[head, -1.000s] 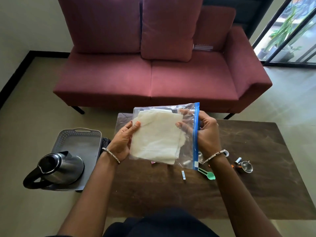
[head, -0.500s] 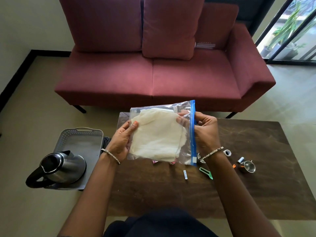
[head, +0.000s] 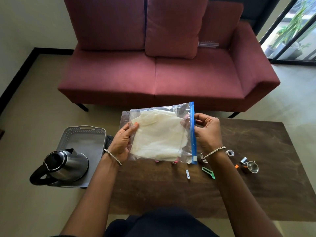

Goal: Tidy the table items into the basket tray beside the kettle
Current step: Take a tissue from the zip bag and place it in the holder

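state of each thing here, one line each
zip bag, held above the table in both hands, white cloth inside
left hand, grips the bag's left edge
right hand, pinches the blue zip strip
kettle, upright, lid open
basket tray, no table items inside
green peeler, lying on the table

Single wide-angle head cam looks fwd & down, table (head: 256, 194) close below, sofa (head: 188, 79) further ahead

Maroon sofa (head: 188, 79), 3 cushions (head: 172, 26); plants (head: 290, 33) behind glass.
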